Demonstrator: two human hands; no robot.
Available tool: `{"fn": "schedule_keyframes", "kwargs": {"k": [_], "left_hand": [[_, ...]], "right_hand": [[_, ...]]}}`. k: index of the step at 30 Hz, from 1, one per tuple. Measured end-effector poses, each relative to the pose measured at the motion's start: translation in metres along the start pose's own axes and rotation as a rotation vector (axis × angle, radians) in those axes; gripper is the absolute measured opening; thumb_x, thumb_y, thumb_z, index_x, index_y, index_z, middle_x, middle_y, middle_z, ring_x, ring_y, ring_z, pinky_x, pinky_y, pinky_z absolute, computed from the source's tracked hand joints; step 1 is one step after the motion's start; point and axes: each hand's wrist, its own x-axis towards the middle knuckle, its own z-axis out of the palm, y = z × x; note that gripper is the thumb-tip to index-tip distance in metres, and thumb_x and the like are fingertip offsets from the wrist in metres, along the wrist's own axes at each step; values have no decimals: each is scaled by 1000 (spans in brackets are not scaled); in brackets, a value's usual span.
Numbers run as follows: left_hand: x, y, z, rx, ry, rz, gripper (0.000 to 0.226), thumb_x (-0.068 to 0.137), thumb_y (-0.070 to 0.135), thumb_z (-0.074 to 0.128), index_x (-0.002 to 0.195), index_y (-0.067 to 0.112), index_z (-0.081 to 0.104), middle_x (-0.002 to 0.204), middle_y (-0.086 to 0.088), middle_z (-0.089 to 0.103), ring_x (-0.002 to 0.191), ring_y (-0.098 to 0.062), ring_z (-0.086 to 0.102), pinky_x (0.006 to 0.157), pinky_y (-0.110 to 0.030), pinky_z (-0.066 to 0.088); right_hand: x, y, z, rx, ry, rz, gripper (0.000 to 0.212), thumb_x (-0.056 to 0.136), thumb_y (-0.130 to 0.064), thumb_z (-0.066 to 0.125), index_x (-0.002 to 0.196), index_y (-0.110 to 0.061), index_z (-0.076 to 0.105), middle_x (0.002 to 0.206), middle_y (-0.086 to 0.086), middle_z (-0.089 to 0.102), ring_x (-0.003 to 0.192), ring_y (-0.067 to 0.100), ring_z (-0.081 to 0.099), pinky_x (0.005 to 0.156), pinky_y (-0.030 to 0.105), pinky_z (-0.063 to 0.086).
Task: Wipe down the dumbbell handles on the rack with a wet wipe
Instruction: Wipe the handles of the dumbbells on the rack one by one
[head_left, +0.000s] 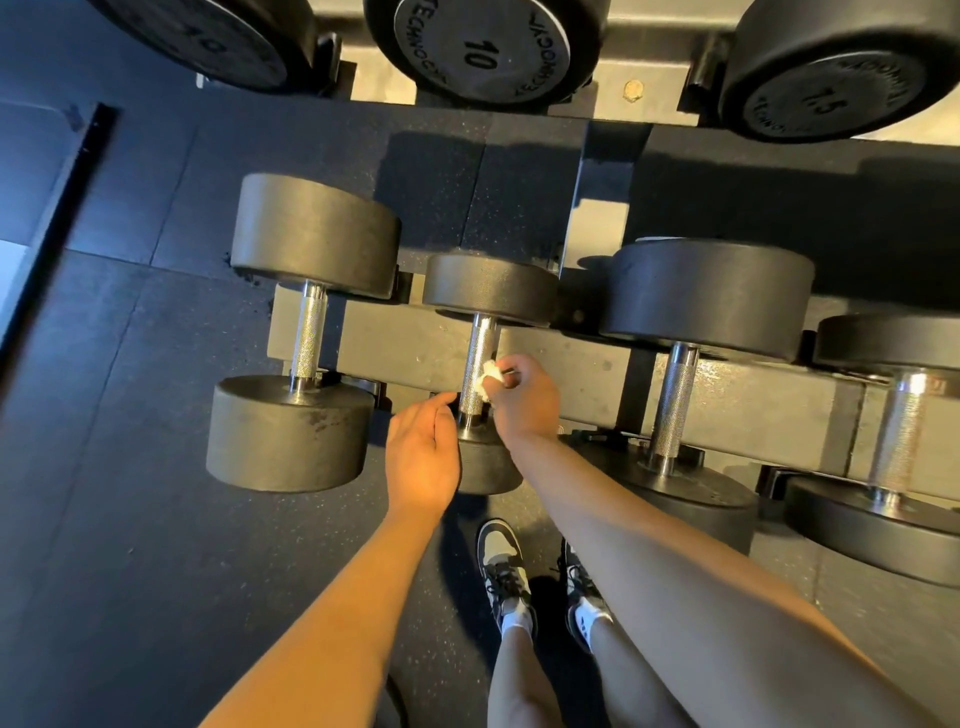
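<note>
My right hand (522, 397) pinches the wipe (490, 378) against the handle (478, 366); my left hand (423, 452), relaxed open, sits beside the handle.

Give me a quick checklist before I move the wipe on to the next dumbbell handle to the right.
1. The right grip holds the wipe: ok, pinched at the fingertips.
2. The wipe touches the second handle: ok, against its right side.
3. The left grip is free: ok, open beside that handle, holding nothing.
4. The second handle is wiped all round: cannot tell.
5. The next handle is unobstructed: ok, nothing covers it.
6. The wipe is wet enough: cannot tell.
</note>
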Motion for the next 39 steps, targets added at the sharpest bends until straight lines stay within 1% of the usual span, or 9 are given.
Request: {"fn": "schedule_keyframes", "kwargs": {"k": [8, 13, 16, 20, 24, 27, 30, 34, 39], "left_hand": [[3, 11, 4, 19, 10, -16, 39, 108, 34, 35, 136, 25, 62, 124, 1, 67, 117, -20, 52, 99, -37, 42], [9, 17, -4, -36, -24, 21, 38, 109, 36, 36, 139, 28, 57, 88, 13, 66, 90, -14, 62, 97, -50, 47], [19, 28, -13, -57, -42, 5, 33, 109, 33, 41, 137, 30, 56, 91, 17, 64, 99, -13, 61, 104, -37, 37], [46, 39, -17, -283, -10, -57, 25, 102, 14, 57, 123, 19, 69, 110, 7, 71, 101, -7, 66, 94, -27, 54], [77, 54, -8, -226, 3, -64, 21, 101, 16, 58, 117, 23, 71, 99, 15, 68, 86, 2, 62, 73, -6, 45], [82, 65, 1, -337, -75, -65, 14, 100, 20, 59, 103, 26, 71, 89, 10, 71, 77, 3, 64, 72, -14, 49], [77, 58, 1, -383, -76, -47, 18, 102, 24, 59, 112, 23, 74, 98, 9, 74, 82, 9, 66, 76, -10, 52], [66, 48, -1, -284, -58, -24, 24, 99, 13, 64, 121, 13, 73, 111, 1, 74, 91, 6, 65, 86, -9, 52], [69, 47, -2, -291, -33, 41, 24, 98, 13, 65, 121, 15, 72, 119, 1, 73, 105, 7, 65, 95, -10, 49]], "right_hand": [[-24, 12, -1, -87, -121, -13, 15, 89, -13, 73, 102, -19, 71, 96, -7, 68, 88, 9, 62, 70, 15, 45], [-38, -9, 6, 180, -103, -77, 16, 100, -19, 58, 110, -25, 69, 103, -10, 68, 95, 4, 63, 85, 20, 51], [-38, -15, 6, 314, -132, -79, 20, 103, -18, 50, 107, -29, 67, 105, -7, 69, 99, 5, 64, 90, 20, 51], [-25, -5, 6, 298, -87, -124, 21, 102, -22, 53, 114, -26, 69, 114, -8, 66, 109, 5, 60, 94, 17, 47], [-15, 6, 20, 377, 7, -9, 22, 102, -23, 53, 120, -30, 64, 122, -5, 66, 114, 10, 62, 103, 33, 50], [-12, 9, 27, 345, 64, 14, 25, 103, -22, 52, 123, -25, 65, 125, -5, 65, 116, 10, 60, 106, 35, 48], [-17, 10, 28, 349, 80, -17, 25, 102, -20, 50, 121, -28, 65, 120, -9, 66, 112, 5, 62, 102, 28, 50], [-24, 7, 23, 290, 67, -38, 25, 103, -21, 50, 121, -29, 65, 113, -20, 60, 100, -13, 55, 86, 0, 37], [-25, 5, 20, 259, 45, -29, 21, 103, -27, 51, 119, -36, 62, 108, -27, 58, 96, -14, 55, 80, -1, 36]]}}
